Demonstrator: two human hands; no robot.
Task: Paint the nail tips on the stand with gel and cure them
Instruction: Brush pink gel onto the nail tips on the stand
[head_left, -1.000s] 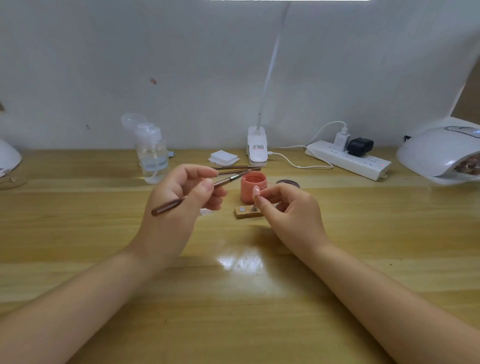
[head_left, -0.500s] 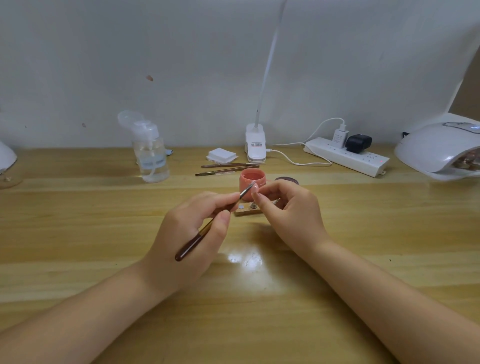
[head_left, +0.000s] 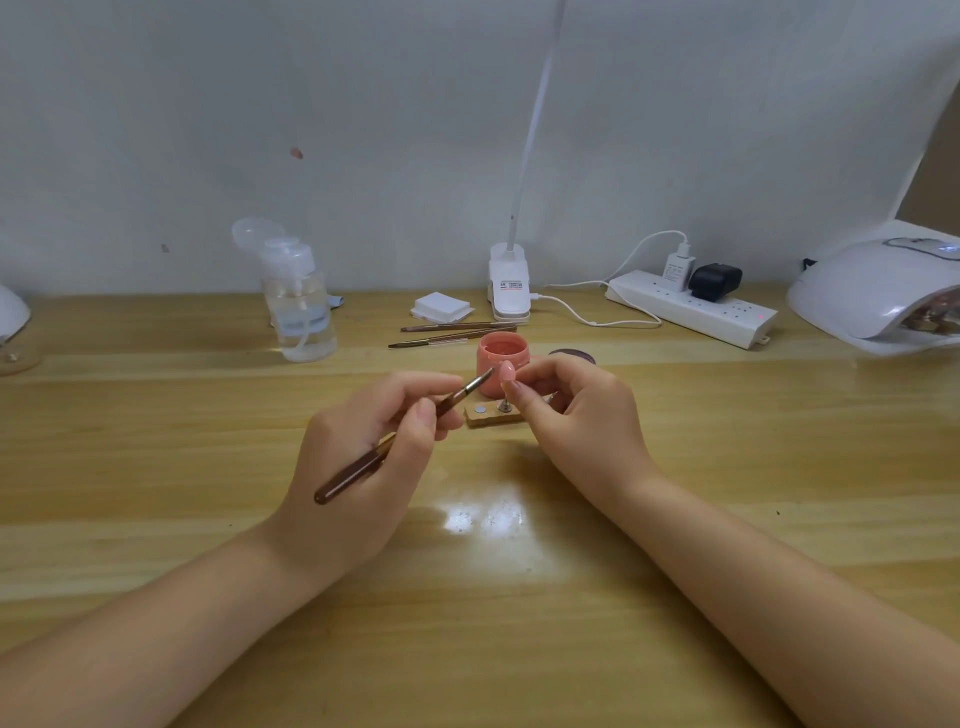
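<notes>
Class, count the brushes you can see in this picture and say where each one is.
3: one brush in the left hand; two spare brushes lying on the table behind the pink jar.

The brush (head_left: 395, 439) in my left hand (head_left: 363, 467) has a dark glossy brown handle with a brass-toned ferrule. The nail tip (head_left: 506, 372) I pinch with my right hand (head_left: 576, 415) is soft pink, close to the coral pink of the open gel jar (head_left: 503, 361). The stand (head_left: 491, 415) is pale wood with a grey metal disc. My table (head_left: 156, 467) is honey-yellow wood with streaked grain. The curing lamp (head_left: 878, 296), power strip (head_left: 691, 309) and clip lamp (head_left: 509, 291) are white; one plug (head_left: 714, 280) is black.
</notes>
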